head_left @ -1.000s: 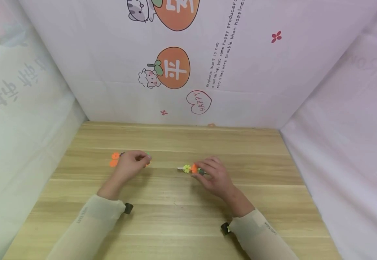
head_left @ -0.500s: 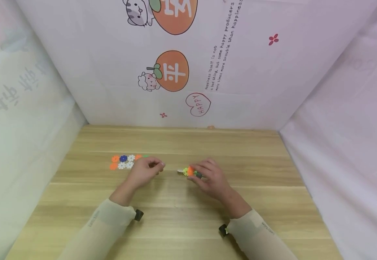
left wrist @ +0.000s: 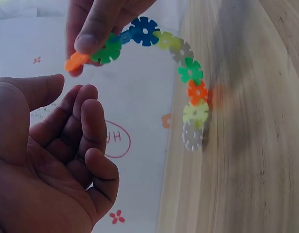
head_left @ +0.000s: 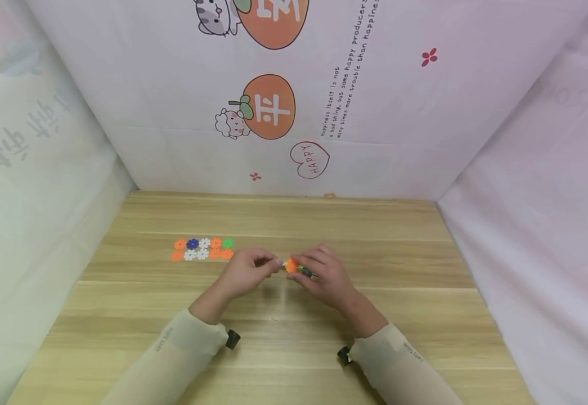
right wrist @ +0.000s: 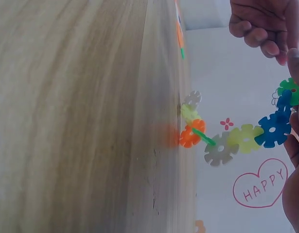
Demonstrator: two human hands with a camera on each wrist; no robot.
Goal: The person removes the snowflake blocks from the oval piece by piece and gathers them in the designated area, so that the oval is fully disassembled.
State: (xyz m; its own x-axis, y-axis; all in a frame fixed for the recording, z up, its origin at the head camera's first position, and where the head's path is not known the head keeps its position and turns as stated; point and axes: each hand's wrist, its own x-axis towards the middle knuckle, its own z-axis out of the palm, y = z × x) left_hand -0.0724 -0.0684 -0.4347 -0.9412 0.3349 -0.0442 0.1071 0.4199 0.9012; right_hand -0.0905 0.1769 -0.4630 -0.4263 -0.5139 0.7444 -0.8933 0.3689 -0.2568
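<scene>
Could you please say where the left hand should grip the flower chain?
Probably the notched rim of its pale end disc, from the left: the flower chain curves so that free end points left, while the right hand pinches the orange end disc.

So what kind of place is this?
Probably a small booth for filming handwork: there's a wooden table, printed white sheets on three sides, and small black devices, perhaps cameras, at both sleeve cuffs.

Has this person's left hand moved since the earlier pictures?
Yes. In the head view, the left hand has moved right, away from the loose flower pieces, toward the right hand.
</scene>
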